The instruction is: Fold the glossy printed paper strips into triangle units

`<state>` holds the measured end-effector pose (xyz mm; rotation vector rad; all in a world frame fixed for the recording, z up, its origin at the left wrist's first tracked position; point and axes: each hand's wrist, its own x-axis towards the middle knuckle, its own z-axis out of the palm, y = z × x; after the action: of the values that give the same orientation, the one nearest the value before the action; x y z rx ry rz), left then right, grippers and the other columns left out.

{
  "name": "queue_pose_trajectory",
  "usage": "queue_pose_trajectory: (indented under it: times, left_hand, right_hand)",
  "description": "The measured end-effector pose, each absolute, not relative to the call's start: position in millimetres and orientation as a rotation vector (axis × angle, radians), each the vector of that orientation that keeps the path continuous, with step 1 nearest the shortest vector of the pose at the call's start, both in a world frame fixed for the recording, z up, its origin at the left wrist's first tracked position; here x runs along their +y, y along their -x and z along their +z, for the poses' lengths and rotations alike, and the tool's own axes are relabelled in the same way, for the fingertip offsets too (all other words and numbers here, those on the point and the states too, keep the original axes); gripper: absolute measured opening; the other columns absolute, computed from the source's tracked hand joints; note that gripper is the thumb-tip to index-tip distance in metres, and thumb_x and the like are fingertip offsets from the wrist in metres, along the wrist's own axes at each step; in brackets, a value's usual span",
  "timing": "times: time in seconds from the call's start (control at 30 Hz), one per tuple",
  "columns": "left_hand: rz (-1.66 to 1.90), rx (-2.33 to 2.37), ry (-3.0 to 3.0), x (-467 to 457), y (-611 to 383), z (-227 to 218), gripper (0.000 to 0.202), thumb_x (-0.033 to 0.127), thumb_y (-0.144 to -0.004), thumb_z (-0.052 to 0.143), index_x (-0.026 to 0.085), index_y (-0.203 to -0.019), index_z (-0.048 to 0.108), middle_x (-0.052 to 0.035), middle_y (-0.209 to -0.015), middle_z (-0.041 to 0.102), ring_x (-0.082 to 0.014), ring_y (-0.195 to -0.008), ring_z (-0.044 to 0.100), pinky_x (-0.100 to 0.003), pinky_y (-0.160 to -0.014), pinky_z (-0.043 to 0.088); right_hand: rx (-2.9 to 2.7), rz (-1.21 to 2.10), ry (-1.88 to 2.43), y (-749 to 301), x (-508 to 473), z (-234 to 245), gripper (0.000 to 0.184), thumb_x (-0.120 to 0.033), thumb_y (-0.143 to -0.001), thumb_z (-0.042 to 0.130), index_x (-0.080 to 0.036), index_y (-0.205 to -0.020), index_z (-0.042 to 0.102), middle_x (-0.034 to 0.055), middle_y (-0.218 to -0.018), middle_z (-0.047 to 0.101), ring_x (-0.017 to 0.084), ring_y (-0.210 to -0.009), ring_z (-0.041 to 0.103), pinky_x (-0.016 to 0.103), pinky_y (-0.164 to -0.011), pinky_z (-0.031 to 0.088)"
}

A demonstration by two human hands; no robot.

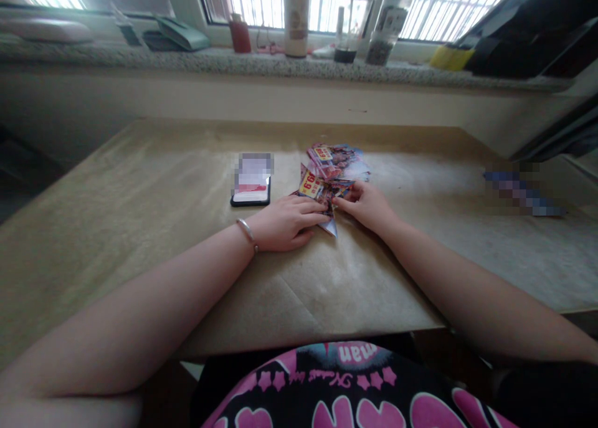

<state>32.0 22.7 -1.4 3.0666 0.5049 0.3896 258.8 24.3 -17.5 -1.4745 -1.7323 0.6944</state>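
Note:
A bundle of glossy printed flyers (334,172) in red, yellow and blue lies on the brown paper covering the table (163,228). One flyer is folded to a point, with a yellow "19.9" price tag on it (311,184). My right hand (367,207) pinches this folded sheet with its fingertips. My left hand (284,222), with a silver bangle (247,233) at the wrist, lies with its fingers over the near edge of the sheet. Its thumb is hidden. A black smartphone (251,191) with a blurred screen sits just beyond my left hand.
A blurred blue object (523,192) lies on the paper at the right. Beyond the table's far edge rises a wall, topped by a granite windowsill (280,63) holding bottles and small items. A barred window (448,10) stands behind them.

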Motion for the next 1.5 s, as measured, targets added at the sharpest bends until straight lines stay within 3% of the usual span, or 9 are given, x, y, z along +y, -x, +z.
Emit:
queue_pose_trajectory:
  times: [0.13, 0.43, 0.87, 0.97, 1.1, 1.27, 1.5]
  left_hand:
    - [0.372, 0.495, -3.063, 24, -32, -2, 0.044, 0.022, -0.088, 0.048, 0.016, -0.131, 0.056, -0.0135, -0.134, 0.057, -0.0271, -0.122, 0.054, -0.044, -0.105, 0.043]
    - [0.407, 0.488, -3.077, 23, -31, -1, 0.041, 0.023, -0.089, 0.047, 0.019, -0.128, 0.058, -0.0108, -0.129, 0.060, -0.0273, -0.121, 0.054, -0.046, -0.105, 0.041]
    - [0.488, 0.754, -3.091, 20, -31, -2, 0.042, 0.033, -0.090, 0.052, 0.015, -0.127, 0.057, -0.0120, -0.140, 0.053, -0.0307, -0.132, 0.044, -0.050, -0.111, 0.036]
    - [0.553, 0.810, -3.047, 21, -31, -3, 0.051, 0.038, -0.088, 0.056, 0.012, -0.132, 0.051, -0.0151, -0.143, 0.048, -0.0306, -0.134, 0.043, -0.048, -0.112, 0.035]
    - [0.616, 0.842, -3.024, 24, -30, -7, 0.076, 0.047, -0.087, 0.058, 0.006, -0.145, 0.032, -0.0210, -0.149, 0.038, -0.0307, -0.140, 0.035, -0.046, -0.117, 0.029]
    - [0.685, 0.878, -3.021, 28, -28, -13, 0.109, 0.069, -0.075, 0.063, 0.007, -0.151, 0.016, -0.0261, -0.152, 0.028, -0.0373, -0.143, 0.026, -0.053, -0.117, 0.024]
    - [0.846, 0.780, -3.061, 29, -28, -11, 0.118, 0.074, -0.069, 0.064, 0.009, -0.152, 0.013, -0.0244, -0.147, 0.038, -0.0385, -0.141, 0.030, -0.055, -0.118, 0.022]
  right_hand:
    - [-1.781, 0.607, 1.565, -258, 23, -17, 0.026, -0.041, -0.072, 0.068, -0.020, -0.066, 0.053, 0.0000, -0.062, 0.061, 0.013, -0.055, 0.052, 0.027, -0.050, 0.036]
    - [-1.799, 0.685, 1.470, -260, 22, -22, 0.025, -0.041, -0.071, 0.067, -0.020, -0.070, 0.054, -0.0006, -0.064, 0.060, 0.013, -0.057, 0.052, 0.026, -0.050, 0.037]
    - [-1.747, 0.645, 1.474, -258, 21, -17, 0.027, -0.042, -0.070, 0.069, -0.020, -0.064, 0.054, -0.0005, -0.060, 0.058, 0.014, -0.055, 0.050, 0.028, -0.053, 0.037]
    - [-1.800, 0.613, 1.449, -256, 17, -15, 0.024, -0.038, -0.072, 0.069, -0.021, -0.064, 0.054, -0.0016, -0.060, 0.057, 0.014, -0.056, 0.049, 0.028, -0.054, 0.037]
    - [-1.900, 0.522, 1.428, -256, 15, -15, 0.020, -0.032, -0.073, 0.068, -0.021, -0.064, 0.054, -0.0021, -0.060, 0.057, 0.013, -0.057, 0.050, 0.027, -0.056, 0.037]
    - [-2.017, 0.406, 1.392, -255, 12, -13, 0.017, -0.034, -0.077, 0.065, -0.021, -0.068, 0.059, 0.0008, -0.066, 0.061, 0.014, -0.057, 0.049, 0.028, -0.054, 0.038]
    - [-2.077, 0.355, 1.330, -251, 6, -9, 0.013, -0.031, -0.079, 0.062, -0.021, -0.086, 0.066, 0.0029, -0.071, 0.063, 0.015, -0.060, 0.051, 0.029, -0.057, 0.043]
